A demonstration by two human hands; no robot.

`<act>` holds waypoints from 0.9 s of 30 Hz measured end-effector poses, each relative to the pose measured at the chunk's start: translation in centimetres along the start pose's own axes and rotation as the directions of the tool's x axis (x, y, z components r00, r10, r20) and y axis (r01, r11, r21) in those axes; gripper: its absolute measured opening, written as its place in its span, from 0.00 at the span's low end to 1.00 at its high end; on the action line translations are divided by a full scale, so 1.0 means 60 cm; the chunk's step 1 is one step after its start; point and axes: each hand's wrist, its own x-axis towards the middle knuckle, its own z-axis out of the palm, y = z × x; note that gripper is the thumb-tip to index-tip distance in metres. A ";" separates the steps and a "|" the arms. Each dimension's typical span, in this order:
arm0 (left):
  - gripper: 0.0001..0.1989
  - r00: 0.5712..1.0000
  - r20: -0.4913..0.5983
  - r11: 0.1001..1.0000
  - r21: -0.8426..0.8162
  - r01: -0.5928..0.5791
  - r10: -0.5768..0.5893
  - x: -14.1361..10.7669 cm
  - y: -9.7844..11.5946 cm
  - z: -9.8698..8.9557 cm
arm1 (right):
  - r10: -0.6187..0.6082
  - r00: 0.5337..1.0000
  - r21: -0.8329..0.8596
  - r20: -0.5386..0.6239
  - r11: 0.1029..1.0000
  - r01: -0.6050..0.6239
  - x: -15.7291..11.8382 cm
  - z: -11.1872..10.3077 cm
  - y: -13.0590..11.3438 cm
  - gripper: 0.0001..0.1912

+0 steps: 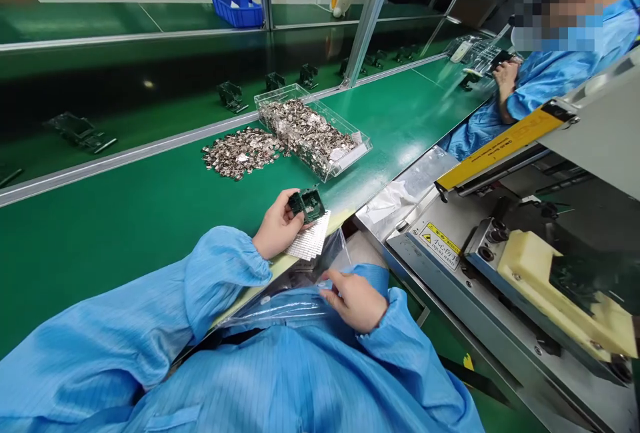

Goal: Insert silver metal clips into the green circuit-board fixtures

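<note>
My left hand [280,225] is closed around a dark green plastic housing [311,205], its open cavity facing up. Just beneath lies a white sheet ruled into small cells [311,238] at the bench edge; whether the left fingers touch it too, I cannot tell. Over my lap, my right hand [357,300] has thumb and forefinger pinched together at the edge of a transparent plastic bag [293,305]. What sits between those fingertips is too small to make out. Beyond the left hand, small silvery metal pieces [241,153] are heaped on the green bench [165,220].
A transparent tray [345,168] full of similar metal pieces stands behind. More dark housings [231,96] sit on the strip past the metal rail. At right is a machine [440,246] with a yellow bar [500,146]. A co-worker in blue [545,86] works farther along.
</note>
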 end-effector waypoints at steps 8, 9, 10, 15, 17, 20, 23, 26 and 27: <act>0.17 0.953 0.279 0.948 0.255 -0.192 0.118 -0.032 0.047 0.017 | -0.072 0.697 0.278 -0.714 0.884 0.376 -0.038 -0.045 0.034 0.33; 0.17 0.928 0.356 0.933 0.287 -0.218 0.107 -0.038 0.059 0.028 | -0.104 0.637 0.230 -0.764 0.879 0.419 -0.047 -0.054 0.034 0.39; 0.17 0.894 0.437 0.919 0.302 -0.252 0.102 -0.043 0.071 0.042 | -0.149 0.596 0.177 -0.789 0.874 0.452 -0.058 -0.063 0.034 0.42; 0.22 0.617 0.785 0.907 0.218 -0.361 0.057 -0.035 0.122 0.142 | -0.146 0.479 0.108 -0.866 0.880 0.463 -0.148 -0.081 0.063 0.34; 0.28 0.499 0.865 0.906 0.178 -0.383 0.041 -0.019 0.137 0.197 | -0.023 0.371 0.132 -0.928 0.913 0.386 -0.205 -0.071 0.093 0.32; 0.28 0.416 0.896 0.828 0.112 -0.550 0.156 0.011 0.149 0.293 | 0.200 -0.010 0.193 -0.980 0.955 0.225 -0.297 -0.050 0.147 0.30; 0.24 0.376 0.861 0.672 0.054 -0.739 0.343 0.039 0.148 0.398 | 0.291 -0.296 0.267 -0.910 0.956 0.120 -0.370 -0.037 0.188 0.32; 0.33 0.352 0.868 0.644 0.051 -0.764 0.349 0.054 0.141 0.491 | 0.347 -0.257 0.330 -0.902 0.938 0.107 -0.407 -0.036 0.207 0.32; 0.37 0.357 0.882 0.662 0.072 -0.746 0.307 0.056 0.139 0.516 | 0.365 -0.231 0.346 -0.902 0.931 0.121 -0.412 -0.038 0.211 0.31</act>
